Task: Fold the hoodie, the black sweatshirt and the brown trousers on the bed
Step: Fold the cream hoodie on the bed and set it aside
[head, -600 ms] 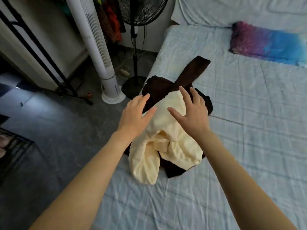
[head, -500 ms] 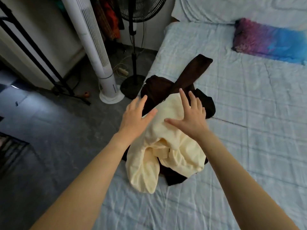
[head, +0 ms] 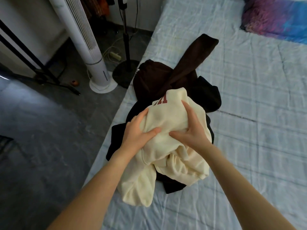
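Cream hoodie [head: 167, 130]: crumpled, red lettering, centre frame atop dark clothes.
Left hand [head: 137, 131]: grip clutching hoodie.
Right hand [head: 191, 130]: likewise.

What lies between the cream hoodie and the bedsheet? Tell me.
In the head view, dark clothes: the black sweatshirt and brown trousers lie under the cream hoodie, on the bedsheet.

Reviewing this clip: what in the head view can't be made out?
- Black sweatshirt: mostly buried under the cream hoodie and brown trousers.
- Hoodie's red lettering: folded over, unreadable.
- Left hand and right hand fingertips: sunk into fabric.
- Pedestal fan: head cut off by top edge.
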The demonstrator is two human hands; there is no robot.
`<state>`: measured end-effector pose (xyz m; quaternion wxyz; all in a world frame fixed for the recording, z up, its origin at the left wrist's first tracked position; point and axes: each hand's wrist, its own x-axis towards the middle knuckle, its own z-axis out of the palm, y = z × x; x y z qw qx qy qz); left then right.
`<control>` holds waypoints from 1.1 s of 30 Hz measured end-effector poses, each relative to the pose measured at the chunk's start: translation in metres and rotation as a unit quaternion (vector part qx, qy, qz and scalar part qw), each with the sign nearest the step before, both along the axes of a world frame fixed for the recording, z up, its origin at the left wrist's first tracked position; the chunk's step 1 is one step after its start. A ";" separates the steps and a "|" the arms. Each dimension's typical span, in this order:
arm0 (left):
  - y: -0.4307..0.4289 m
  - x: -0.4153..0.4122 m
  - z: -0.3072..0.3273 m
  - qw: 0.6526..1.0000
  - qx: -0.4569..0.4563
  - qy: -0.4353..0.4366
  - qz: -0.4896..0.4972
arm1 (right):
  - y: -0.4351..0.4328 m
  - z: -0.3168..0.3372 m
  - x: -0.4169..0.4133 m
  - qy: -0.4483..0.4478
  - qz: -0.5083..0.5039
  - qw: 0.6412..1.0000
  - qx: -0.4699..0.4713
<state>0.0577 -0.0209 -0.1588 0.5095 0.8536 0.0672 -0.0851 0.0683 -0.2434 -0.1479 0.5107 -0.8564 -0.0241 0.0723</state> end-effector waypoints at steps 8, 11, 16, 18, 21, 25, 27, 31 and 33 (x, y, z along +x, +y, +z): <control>-0.008 -0.062 0.088 0.988 -0.131 -0.071 0.051 | 0.003 0.094 -0.051 -0.059 0.022 0.998 0.012; -0.006 -0.091 0.136 0.984 -0.132 -0.113 0.043 | 0.005 0.143 -0.083 -0.080 0.025 0.996 0.020; 0.004 -0.146 0.220 0.975 -0.112 -0.192 -0.009 | 0.006 0.227 -0.157 -0.118 0.015 0.992 0.049; 0.008 -0.171 0.251 0.969 -0.098 -0.224 -0.036 | 0.007 0.255 -0.194 -0.142 -0.005 0.988 0.055; 0.008 -0.209 0.284 0.962 -0.080 -0.246 -0.089 | 0.010 0.286 -0.252 -0.175 -0.047 0.982 0.055; -0.008 -0.261 0.305 0.949 -0.082 -0.253 -0.169 | 0.000 0.302 -0.335 -0.188 -0.129 0.972 0.053; -0.023 -0.286 0.307 0.943 -0.101 -0.238 -0.211 | -0.010 0.304 -0.374 -0.183 -0.163 0.969 0.042; -0.065 -0.337 0.310 0.933 -0.142 -0.199 -0.264 | -0.036 0.306 -0.447 -0.182 -0.238 0.953 0.033; -0.092 -0.359 0.308 0.930 -0.152 -0.180 -0.282 | -0.055 0.303 -0.479 -0.184 -0.260 0.948 0.027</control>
